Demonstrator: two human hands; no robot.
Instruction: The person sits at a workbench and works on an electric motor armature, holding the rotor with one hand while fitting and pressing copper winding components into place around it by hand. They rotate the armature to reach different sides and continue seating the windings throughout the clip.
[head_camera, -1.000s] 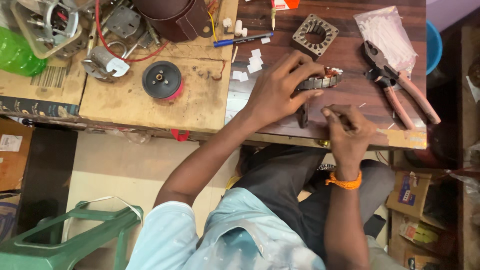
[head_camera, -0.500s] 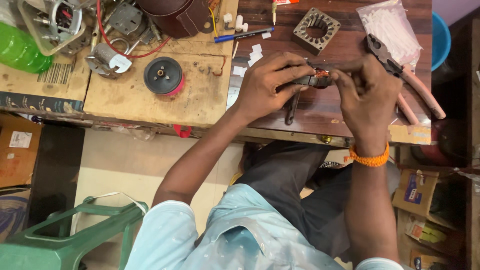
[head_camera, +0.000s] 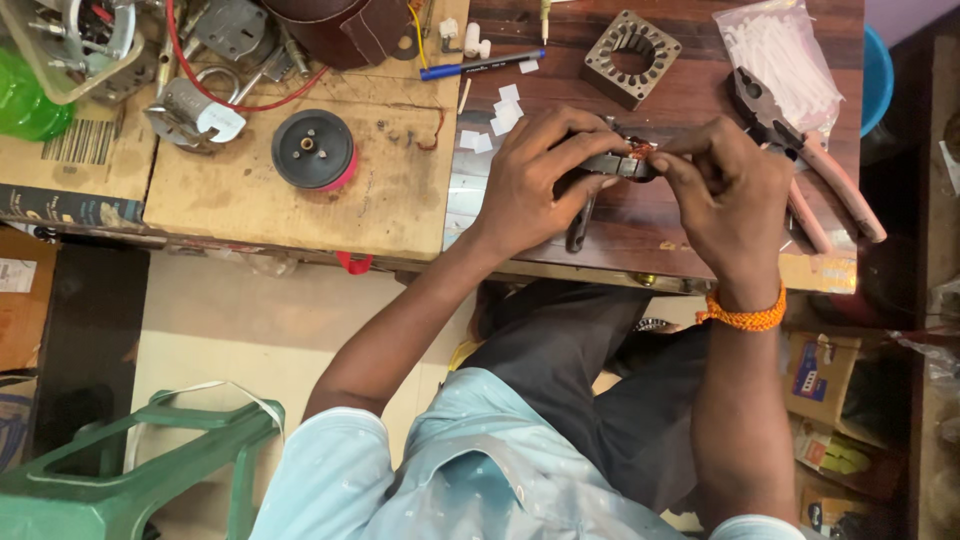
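Copper-wound motor part (head_camera: 628, 160) sat above the dark table (head_camera: 680, 215), near its front edge. My left hand (head_camera: 535, 180) had its grip clamped on it to steady it; my right hand (head_camera: 725, 190) pinched its end. Pliers (head_camera: 800, 165) lay just right, leaving little room.

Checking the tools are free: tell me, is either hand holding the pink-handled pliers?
No, the pink-handled pliers lie on the table, apart from both hands, which hold a small metal part with copper winding.
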